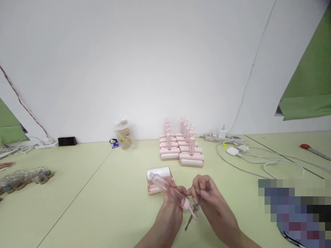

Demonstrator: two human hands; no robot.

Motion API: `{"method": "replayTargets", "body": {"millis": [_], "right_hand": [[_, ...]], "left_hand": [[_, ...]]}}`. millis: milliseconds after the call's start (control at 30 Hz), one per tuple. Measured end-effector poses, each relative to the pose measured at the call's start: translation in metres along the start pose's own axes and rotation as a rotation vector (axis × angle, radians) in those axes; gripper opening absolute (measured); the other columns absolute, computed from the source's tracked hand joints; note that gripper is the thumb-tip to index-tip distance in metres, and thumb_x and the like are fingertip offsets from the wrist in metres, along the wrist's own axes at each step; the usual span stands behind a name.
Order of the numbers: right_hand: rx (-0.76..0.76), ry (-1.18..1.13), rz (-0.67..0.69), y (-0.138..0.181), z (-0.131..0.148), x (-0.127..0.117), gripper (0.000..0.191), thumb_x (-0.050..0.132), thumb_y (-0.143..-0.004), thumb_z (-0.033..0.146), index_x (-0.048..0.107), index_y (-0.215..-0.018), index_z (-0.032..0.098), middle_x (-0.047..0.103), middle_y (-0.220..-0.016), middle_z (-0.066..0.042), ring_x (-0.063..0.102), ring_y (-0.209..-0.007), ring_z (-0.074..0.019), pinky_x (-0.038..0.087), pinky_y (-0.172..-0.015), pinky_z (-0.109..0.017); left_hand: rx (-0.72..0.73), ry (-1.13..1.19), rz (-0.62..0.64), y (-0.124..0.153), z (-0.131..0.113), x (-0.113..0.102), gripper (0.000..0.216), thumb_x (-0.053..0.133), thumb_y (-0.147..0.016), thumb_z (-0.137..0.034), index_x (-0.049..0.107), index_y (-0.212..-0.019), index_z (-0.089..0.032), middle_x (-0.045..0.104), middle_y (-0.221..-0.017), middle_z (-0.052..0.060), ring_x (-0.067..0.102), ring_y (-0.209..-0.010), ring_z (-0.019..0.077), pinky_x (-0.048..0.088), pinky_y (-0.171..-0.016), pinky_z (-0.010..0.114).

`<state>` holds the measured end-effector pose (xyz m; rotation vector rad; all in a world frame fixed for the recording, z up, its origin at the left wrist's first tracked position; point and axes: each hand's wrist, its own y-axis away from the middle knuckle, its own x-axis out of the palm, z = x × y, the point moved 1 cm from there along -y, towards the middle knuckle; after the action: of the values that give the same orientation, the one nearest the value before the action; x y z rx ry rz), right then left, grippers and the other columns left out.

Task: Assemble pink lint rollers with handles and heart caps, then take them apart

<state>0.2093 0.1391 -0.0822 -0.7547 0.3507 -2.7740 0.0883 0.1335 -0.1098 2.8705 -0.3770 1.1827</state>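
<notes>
Left fingers [170, 197] clamped round pink tube [161, 183]; right fingers [199, 185] pinched together on thin dark item [189, 221] extending below them.

Bright, even light, wall [144, 69] palest mid-frame; frame edges stretched; lower right pixelated; right hand [204, 191] seemingly blurred.

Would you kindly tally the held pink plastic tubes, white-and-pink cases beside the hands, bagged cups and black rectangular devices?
Translucent pink plastic tube, in left hand: 1
White-and-pink case: 1
Cup in clear bag: 1
Black rectangular device: 1
Total: 4
</notes>
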Motion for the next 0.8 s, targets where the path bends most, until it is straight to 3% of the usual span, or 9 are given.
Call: {"method": "replayTargets", "body": {"millis": [100, 167, 267, 433, 567, 667, 733, 800], "right_hand": [[0.105, 0.293, -0.064, 0.004, -0.017, -0.008, 0.021, 0.052, -0.082, 0.047, 0.051, -0.087, 0.026, 0.051, -0.085, -0.002, 0.052, -0.083, -0.0197, 0.041, -0.076, -0.031], [0.184, 0.299, -0.084, 0.004, -0.022, -0.013, 0.028, 0.049, -0.081, 0.053, 0.049, -0.092, 0.027, 0.052, -0.098, -0.004, 0.052, -0.094, -0.0218, 0.041, -0.081, -0.033], [0.305, 0.124, 0.034, 0.003, -0.026, -0.014, 0.034, 0.043, -0.081, 0.06, 0.043, -0.086, 0.026, 0.055, -0.094, -0.003, 0.057, -0.085, -0.0193, 0.044, -0.072, -0.034], [0.42, 0.072, 0.254, 0.007, -0.034, -0.01, 0.047, 0.044, -0.074, 0.069, 0.037, -0.085, 0.024, 0.053, -0.067, 0.003, 0.057, -0.064, -0.0149, 0.039, -0.061, -0.029], [0.366, 0.01, 0.292, 0.008, -0.022, -0.01, 0.045, 0.041, -0.076, 0.069, 0.035, -0.081, 0.024, 0.039, -0.058, 0.008, 0.043, -0.051, -0.0096, 0.036, -0.061, -0.027], [0.4, 0.068, 0.38, 0.007, 0.004, -0.018, 0.037, 0.04, -0.083, 0.06, 0.039, -0.08, 0.023, 0.03, -0.061, 0.009, 0.032, -0.049, -0.0066, 0.033, -0.059, -0.024], [0.435, 0.186, 0.501, 0.007, 0.023, -0.025, 0.037, 0.042, -0.083, 0.059, 0.042, -0.079, 0.022, 0.034, -0.063, 0.007, 0.033, -0.053, -0.0078, 0.031, -0.058, -0.023], [0.466, 0.352, 0.591, 0.01, 0.035, -0.031, 0.04, 0.043, -0.08, 0.061, 0.045, -0.078, 0.022, 0.039, -0.066, 0.005, 0.036, -0.058, -0.0101, 0.031, -0.058, -0.024]], "left_hand": [[0.104, -0.031, -0.034, 0.0, -0.006, -0.004, 0.032, 0.069, -0.07, -0.043, 0.052, -0.085, -0.02, 0.052, -0.081, -0.001, 0.051, -0.078, 0.0124, 0.038, -0.075, 0.026], [0.133, -0.051, -0.056, 0.002, -0.011, -0.005, 0.028, 0.073, -0.068, -0.036, 0.055, -0.083, -0.02, 0.054, -0.081, -0.002, 0.052, -0.075, 0.0106, 0.039, -0.073, 0.024], [0.145, -0.117, -0.046, 0.004, -0.016, -0.003, 0.029, 0.077, -0.063, -0.033, 0.058, -0.08, -0.019, 0.058, -0.078, -0.001, 0.055, -0.072, 0.0118, 0.041, -0.069, 0.024], [0.157, -0.236, -0.01, 0.005, -0.015, -0.002, 0.028, 0.074, -0.065, -0.035, 0.057, -0.08, -0.019, 0.06, -0.076, -0.002, 0.053, -0.051, 0.0079, 0.042, -0.052, 0.021], [0.036, -0.344, 0.246, 0.01, -0.031, -0.007, 0.035, 0.072, -0.066, -0.039, 0.056, -0.093, -0.024, 0.062, -0.078, 0.001, 0.061, -0.062, 0.0159, 0.047, -0.054, 0.027], [-0.215, -0.673, 0.457, 0.013, -0.056, -0.014, 0.058, 0.076, -0.061, -0.035, 0.054, -0.114, -0.027, 0.06, -0.107, 0.008, 0.06, -0.091, 0.0249, 0.048, -0.076, 0.037], [-0.269, -0.772, 0.472, 0.01, -0.07, -0.018, 0.053, 0.067, -0.071, -0.041, 0.052, -0.12, -0.027, 0.058, -0.114, 0.01, 0.06, -0.093, 0.0245, 0.044, -0.085, 0.04], [-0.284, -0.754, 0.394, 0.003, -0.074, -0.019, 0.049, 0.048, -0.082, -0.051, 0.046, -0.125, -0.028, 0.058, -0.116, 0.01, 0.062, -0.091, 0.0225, 0.043, -0.086, 0.041]]}}
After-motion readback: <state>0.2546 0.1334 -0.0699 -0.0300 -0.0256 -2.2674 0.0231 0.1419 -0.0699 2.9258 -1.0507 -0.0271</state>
